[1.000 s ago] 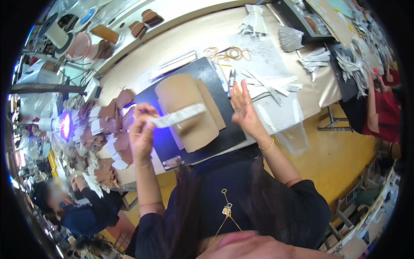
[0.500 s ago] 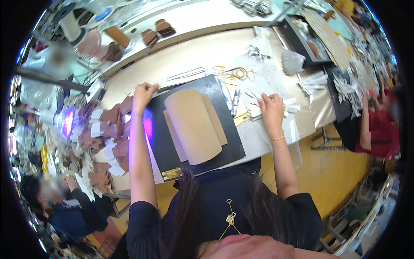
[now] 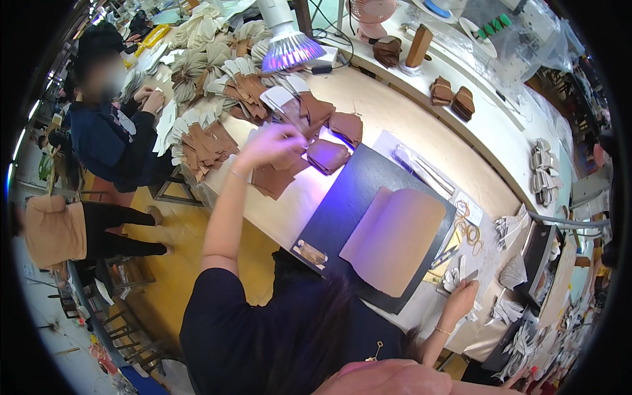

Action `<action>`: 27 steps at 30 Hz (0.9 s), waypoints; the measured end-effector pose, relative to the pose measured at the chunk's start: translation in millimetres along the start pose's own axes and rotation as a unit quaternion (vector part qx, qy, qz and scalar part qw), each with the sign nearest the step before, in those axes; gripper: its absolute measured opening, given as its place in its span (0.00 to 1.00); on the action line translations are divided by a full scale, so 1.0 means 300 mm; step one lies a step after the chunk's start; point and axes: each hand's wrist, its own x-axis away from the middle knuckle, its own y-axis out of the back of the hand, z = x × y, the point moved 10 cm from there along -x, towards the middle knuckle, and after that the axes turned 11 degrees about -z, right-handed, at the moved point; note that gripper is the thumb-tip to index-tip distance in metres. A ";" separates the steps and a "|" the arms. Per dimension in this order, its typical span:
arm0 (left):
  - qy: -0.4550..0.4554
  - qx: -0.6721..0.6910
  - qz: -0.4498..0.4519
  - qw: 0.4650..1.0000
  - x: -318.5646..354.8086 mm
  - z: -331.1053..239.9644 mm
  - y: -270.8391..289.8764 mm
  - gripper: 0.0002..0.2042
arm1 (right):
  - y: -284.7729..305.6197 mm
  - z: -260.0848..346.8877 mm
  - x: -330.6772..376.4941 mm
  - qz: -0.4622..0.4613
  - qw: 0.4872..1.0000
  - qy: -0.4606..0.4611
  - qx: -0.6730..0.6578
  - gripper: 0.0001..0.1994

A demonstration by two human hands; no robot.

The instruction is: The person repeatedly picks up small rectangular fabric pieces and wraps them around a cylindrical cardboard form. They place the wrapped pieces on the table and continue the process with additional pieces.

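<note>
My left hand [image 3: 275,146], smeared by motion, hovers over brown leather pieces [image 3: 273,181] on the left of the table. Its fingers are too blurred to read. Close to it lies a stack of brown leather pieces [image 3: 328,157], lit violet. My right hand [image 3: 459,301] is closed at the right, with a small pale strip [image 3: 469,276] between its fingers, beside other pale pieces [image 3: 452,279]. Between my hands, a curved tan board [image 3: 401,237] rests arched on a black mat [image 3: 368,178].
A lamp [image 3: 289,49] hangs above piles of brown and pale pieces [image 3: 210,141]. Yellow rubber bands [image 3: 469,230] and a pen-like cutter [image 3: 446,255] lie right of the mat. A co-worker [image 3: 118,125] sits at the far left. Beyond the table runs a white shelf [image 3: 411,82].
My view has swung left. My left hand has moved from the mat's far left corner to the brown leather pieces. My right hand stays by the pale pieces and now pinches a strip.
</note>
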 end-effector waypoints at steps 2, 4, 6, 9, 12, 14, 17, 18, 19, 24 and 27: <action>0.021 0.016 -0.127 0.992 -0.054 0.105 0.231 0.10 | -0.009 -0.013 0.006 0.031 0.999 -0.005 -0.022 0.07; 0.065 0.051 -0.272 0.959 -0.125 0.228 0.433 0.10 | -0.015 -0.031 0.003 0.044 0.998 -0.007 -0.046 0.07; 0.081 0.047 -0.335 0.937 -0.217 0.327 0.538 0.10 | -0.022 -0.078 -0.008 0.050 0.994 -0.037 -0.094 0.07; 0.076 0.032 -0.368 0.926 -0.389 0.413 0.586 0.11 | -0.046 -0.169 -0.028 0.042 0.965 -0.119 -0.231 0.08; 0.079 -0.128 -0.390 0.909 -0.511 0.418 0.579 0.13 | -0.077 -0.225 -0.034 0.048 0.955 -0.138 -0.260 0.07; 0.118 -0.227 -0.390 0.884 -0.557 0.420 0.558 0.15 | -0.075 -0.241 -0.032 0.018 0.946 -0.138 -0.294 0.07; 0.186 -0.235 -0.375 0.877 -0.585 0.457 0.530 0.14 | -0.108 -0.282 -0.008 0.054 0.934 -0.201 -0.290 0.07; 0.195 -0.229 -0.370 0.879 -0.604 0.461 0.525 0.14 | -0.104 -0.275 -0.010 0.051 0.933 -0.190 -0.302 0.07; 0.202 -0.228 -0.370 0.878 -0.613 0.471 0.530 0.14 | -0.099 -0.269 -0.010 0.050 0.932 -0.180 -0.312 0.07; 0.215 -0.195 -0.365 0.884 -0.629 0.544 0.563 0.06 | -0.129 -0.293 0.017 0.074 0.865 -0.254 -0.427 0.07; 0.273 0.074 -0.282 0.917 -0.600 0.660 0.523 0.08 | -0.147 -0.313 0.043 0.083 0.774 -0.329 -0.534 0.09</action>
